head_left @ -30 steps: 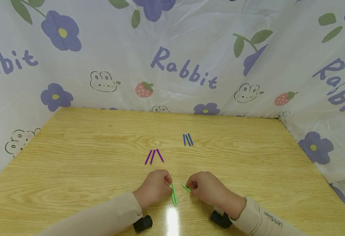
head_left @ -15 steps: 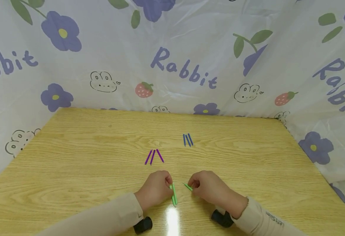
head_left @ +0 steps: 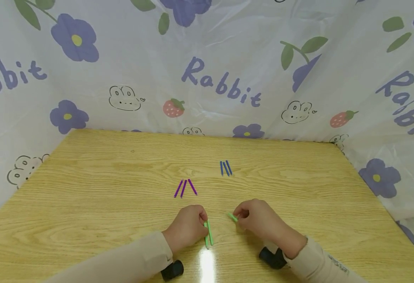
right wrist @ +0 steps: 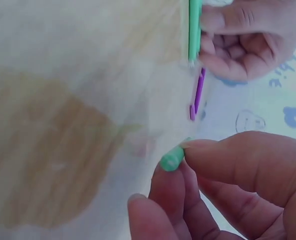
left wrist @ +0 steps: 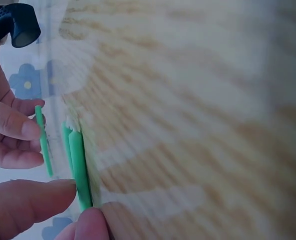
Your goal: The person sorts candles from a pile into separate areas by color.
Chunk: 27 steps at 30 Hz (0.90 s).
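Between thumb and fingertips, my left hand [head_left: 187, 226] pinches a green candle [left wrist: 78, 160] near its end. A second green candle [head_left: 210, 234] lies close beside it on the table. My right hand [head_left: 260, 218] pinches another green candle [head_left: 232, 217], to the right of and a little farther back than the pair. In the right wrist view, the rounded end of that candle [right wrist: 171, 160] sticks out between thumb and finger. Part of the left-hand candle is hidden behind the fingertips.
Several purple candles [head_left: 183, 188] lie spread beyond my left hand. Farther back are several blue candles [head_left: 226, 168] in a group. The wooden table [head_left: 104, 177] meets a patterned white cloth [head_left: 150, 70] at its back and sides.
My right hand has moved right and away from me with its green candle. At the left hand, the lower ends of the two green candles have spread slightly apart.
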### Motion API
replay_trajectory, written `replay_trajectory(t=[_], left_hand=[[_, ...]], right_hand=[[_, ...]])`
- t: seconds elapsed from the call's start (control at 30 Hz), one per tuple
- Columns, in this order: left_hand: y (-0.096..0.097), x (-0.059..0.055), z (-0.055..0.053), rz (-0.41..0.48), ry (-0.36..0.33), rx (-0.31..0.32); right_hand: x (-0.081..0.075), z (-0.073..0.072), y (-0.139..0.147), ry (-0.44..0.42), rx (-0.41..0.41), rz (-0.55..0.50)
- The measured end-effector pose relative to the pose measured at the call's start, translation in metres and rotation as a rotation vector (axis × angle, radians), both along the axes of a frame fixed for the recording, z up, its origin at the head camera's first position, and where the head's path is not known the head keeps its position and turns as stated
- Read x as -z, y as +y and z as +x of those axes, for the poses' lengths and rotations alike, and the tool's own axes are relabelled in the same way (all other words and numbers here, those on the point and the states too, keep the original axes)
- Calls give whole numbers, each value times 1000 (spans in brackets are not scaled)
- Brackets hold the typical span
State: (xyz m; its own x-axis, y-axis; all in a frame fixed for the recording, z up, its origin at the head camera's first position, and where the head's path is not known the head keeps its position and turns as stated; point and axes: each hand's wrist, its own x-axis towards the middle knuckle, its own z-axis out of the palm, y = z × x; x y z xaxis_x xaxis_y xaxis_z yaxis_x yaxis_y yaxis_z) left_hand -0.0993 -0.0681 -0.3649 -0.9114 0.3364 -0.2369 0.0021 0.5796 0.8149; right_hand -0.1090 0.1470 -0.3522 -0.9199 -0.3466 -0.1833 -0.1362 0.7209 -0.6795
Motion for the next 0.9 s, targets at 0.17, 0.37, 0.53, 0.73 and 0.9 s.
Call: replay_trajectory(t=[0.17,0.37,0.53,0.73,0.9], left_hand=[[-1,0,0,11,-14,7],[-1,-1,0,7,-18,6],[0,-1,0,3,-24,4],[-1,0,0,13,-17,1],[-1,0,0,16,-1,3]], right_hand=[[-3,-5,9,22,64,23],[-4,-11,19,68,115,58],[-5,-17,30,85,151,84],[-7,-25,43,48,197,95],[-6,-30,52,43,218,99]])
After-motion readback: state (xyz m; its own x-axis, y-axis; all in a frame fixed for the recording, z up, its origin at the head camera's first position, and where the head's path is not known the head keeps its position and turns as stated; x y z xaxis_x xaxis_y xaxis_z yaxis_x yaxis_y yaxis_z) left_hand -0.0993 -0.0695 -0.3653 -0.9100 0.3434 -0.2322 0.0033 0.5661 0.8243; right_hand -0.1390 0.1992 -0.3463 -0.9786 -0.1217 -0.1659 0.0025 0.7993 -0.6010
